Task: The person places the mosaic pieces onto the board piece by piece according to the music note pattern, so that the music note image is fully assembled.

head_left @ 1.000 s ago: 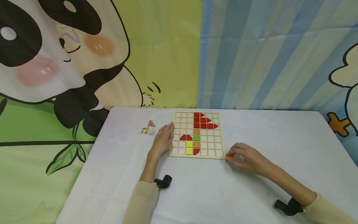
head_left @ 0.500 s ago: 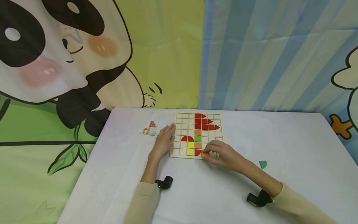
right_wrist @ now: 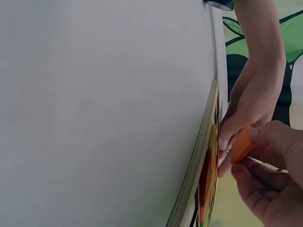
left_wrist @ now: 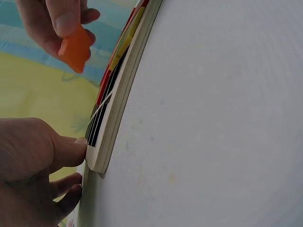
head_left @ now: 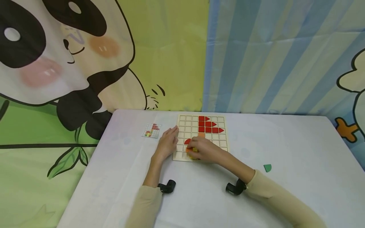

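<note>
A wooden grid board (head_left: 185, 123) lies on the white table. Red tiles (head_left: 208, 124) form three pointed rows in its upper part, and an orange square (head_left: 201, 135) sits below them. My left hand (head_left: 166, 142) rests along the board's left edge; its thumb (left_wrist: 71, 151) touches the frame near the corner. Over the lower left cells, my right hand (head_left: 206, 150) pinches an orange tile (right_wrist: 243, 143) between thumb and fingertips. In the left wrist view this tile (left_wrist: 75, 47) hangs above the board. A red rounded tile (head_left: 187, 141) shows beside the right fingers, which cover most of the lower tiles.
A small pattern card (head_left: 152, 130) lies left of the board. To the right of the right forearm is a loose green rounded tile (head_left: 267, 167). Behind the table's far edge hangs a printed cloth (head_left: 165, 63) with a panda.
My right hand has carried the orange tile left from beyond the board's lower right corner to its lower left cells. The green tile has come into sight. My left hand stays at the edge.
</note>
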The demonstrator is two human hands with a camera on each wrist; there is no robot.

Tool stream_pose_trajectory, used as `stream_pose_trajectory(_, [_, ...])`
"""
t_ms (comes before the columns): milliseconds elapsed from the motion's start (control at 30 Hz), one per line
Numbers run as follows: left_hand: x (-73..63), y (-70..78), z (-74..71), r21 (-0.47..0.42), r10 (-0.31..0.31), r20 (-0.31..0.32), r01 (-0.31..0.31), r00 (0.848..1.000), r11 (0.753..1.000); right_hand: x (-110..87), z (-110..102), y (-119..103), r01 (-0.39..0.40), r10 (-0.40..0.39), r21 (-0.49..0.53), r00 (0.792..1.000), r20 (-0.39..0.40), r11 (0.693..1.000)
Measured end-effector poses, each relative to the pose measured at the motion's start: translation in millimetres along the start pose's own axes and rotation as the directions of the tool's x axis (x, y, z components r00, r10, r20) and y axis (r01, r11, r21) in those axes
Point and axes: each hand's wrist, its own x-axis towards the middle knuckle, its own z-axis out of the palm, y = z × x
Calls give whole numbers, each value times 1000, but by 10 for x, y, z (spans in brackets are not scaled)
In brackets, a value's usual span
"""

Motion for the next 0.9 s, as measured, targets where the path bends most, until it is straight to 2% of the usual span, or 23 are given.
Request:
stream_pose_trajectory(133, [-11,-3,6,-1,16,-7,-16,1000,1000,125,89,7,4,-2,-31,998,68,1000])
stream_pose_trajectory(267, [-10,1,2,4,18,-7,-18,1000,1000,179,125,-1,-14,20,-65,995,93,998])
stream_pose_trajectory(600, [-12,1,-3,2,6,-1,-6,1000,1000,235,146,59,-31,40,-113,996,75,993])
stream_pose_trajectory(900, [-17,19,1,-4,-4,-3,4,1000,1000,262,155,59,-107,118,-103,988,103,989])
